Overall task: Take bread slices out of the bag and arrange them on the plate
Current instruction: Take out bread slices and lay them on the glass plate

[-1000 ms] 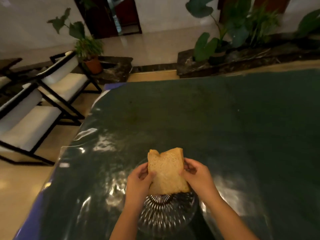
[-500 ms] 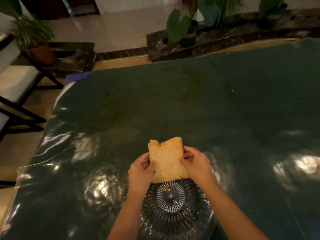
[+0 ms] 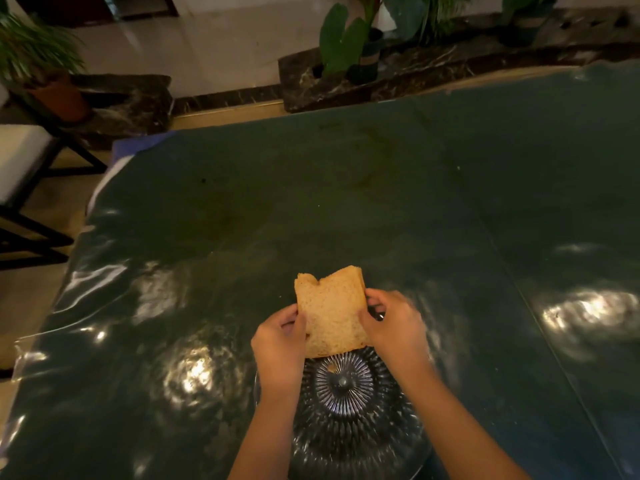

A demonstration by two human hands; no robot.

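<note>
A tan bread slice (image 3: 330,311) with a notch in its top edge is held by both hands above the far rim of a ribbed glass plate (image 3: 349,431). My left hand (image 3: 278,344) grips its left edge. On the right edge, my right hand (image 3: 393,323) pinches it, and behind the front slice a second crust edge shows there. The plate lies near the table's front edge and a small crumb rests on it. No bread bag is in view.
The dark green table (image 3: 346,202) is covered with shiny clear plastic. A white-cushioned black chair (image 3: 24,161) stands at the left. Potted plants (image 3: 343,39) on stone ledges line the far side.
The camera has tilted down, showing more of the plate. Both hands keep their grip on the bread, held near the plate's far rim.
</note>
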